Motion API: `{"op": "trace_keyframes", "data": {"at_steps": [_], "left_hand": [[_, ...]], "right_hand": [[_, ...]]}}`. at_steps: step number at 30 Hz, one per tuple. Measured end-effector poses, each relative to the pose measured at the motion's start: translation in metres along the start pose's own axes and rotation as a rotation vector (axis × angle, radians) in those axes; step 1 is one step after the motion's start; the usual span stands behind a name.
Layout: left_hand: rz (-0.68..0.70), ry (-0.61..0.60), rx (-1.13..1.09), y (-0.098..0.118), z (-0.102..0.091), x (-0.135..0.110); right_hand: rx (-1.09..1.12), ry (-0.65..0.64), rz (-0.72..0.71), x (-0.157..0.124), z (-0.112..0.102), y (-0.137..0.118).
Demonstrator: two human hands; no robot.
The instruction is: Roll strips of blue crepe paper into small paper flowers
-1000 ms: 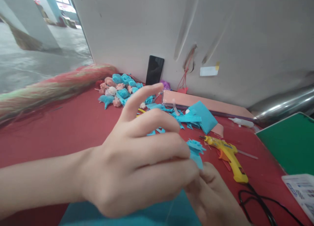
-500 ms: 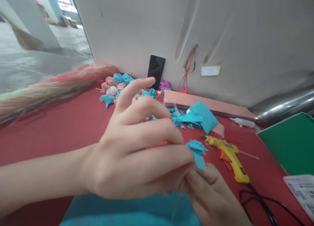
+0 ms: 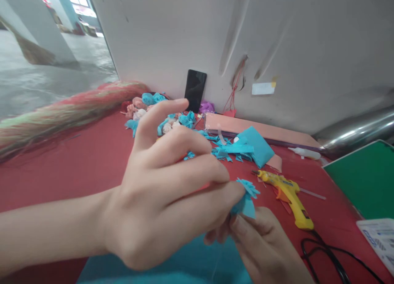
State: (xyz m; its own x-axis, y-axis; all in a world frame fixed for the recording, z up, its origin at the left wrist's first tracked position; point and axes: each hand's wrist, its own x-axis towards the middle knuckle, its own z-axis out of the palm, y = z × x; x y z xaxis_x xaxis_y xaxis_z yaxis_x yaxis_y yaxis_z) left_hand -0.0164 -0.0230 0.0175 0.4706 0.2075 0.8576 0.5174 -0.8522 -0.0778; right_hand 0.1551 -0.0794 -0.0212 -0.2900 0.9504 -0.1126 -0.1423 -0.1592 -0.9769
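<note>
A small blue paper flower (image 3: 248, 189) with a fringed top is pinched between both hands, its strip hanging at the side. My left hand (image 3: 172, 185) reaches across from the left, thumb and index end closed on the flower, the little finger raised. From the lower right, my right hand (image 3: 264, 243) grips the flower's base between thumb and fingers. The fingertips and the stem end are partly hidden. Below the hands lies a blue sheet (image 3: 172, 263). To the right of them rests a yellow glue gun (image 3: 292, 198), its nozzle pointing toward the flower.
Finished-looking paper flowers (image 3: 147, 99) are heaped at the back left. Cut blue strips (image 3: 227, 150) and a folded blue piece (image 3: 257, 146) lie behind the hands. A phone (image 3: 195, 91) leans on the back panel. A green board (image 3: 366, 181) and a black cord (image 3: 332, 259) occupy the right.
My left hand has shifted slightly left and rolled, uncovering more of the blue flower. The flower has tilted a little; my right hand stays nearly in place.
</note>
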Motion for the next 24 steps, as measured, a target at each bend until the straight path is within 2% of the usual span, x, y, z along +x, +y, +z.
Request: {"op": "trace_keyframes", "data": {"at_steps": [4,11,18,24], "left_hand": [[0.029,-0.025,-0.048,-0.001,-0.0012,0.0029],[-0.045,-0.059,-0.091,0.0005,-0.0028,-0.0002],[-0.063,-0.082,-0.11,-0.0008,-0.0009,0.0],[-0.053,-0.115,-0.147,0.0006,-0.0023,0.0025]], "right_hand": [[-0.003,-0.013,-0.042,0.0002,0.0,0.0014],[-0.101,-0.054,-0.079,0.0017,-0.0032,0.0032],[-0.089,-0.061,-0.128,0.0032,-0.0023,0.0031],[-0.147,-0.039,-0.097,0.0017,-0.0021,0.0012]]}}
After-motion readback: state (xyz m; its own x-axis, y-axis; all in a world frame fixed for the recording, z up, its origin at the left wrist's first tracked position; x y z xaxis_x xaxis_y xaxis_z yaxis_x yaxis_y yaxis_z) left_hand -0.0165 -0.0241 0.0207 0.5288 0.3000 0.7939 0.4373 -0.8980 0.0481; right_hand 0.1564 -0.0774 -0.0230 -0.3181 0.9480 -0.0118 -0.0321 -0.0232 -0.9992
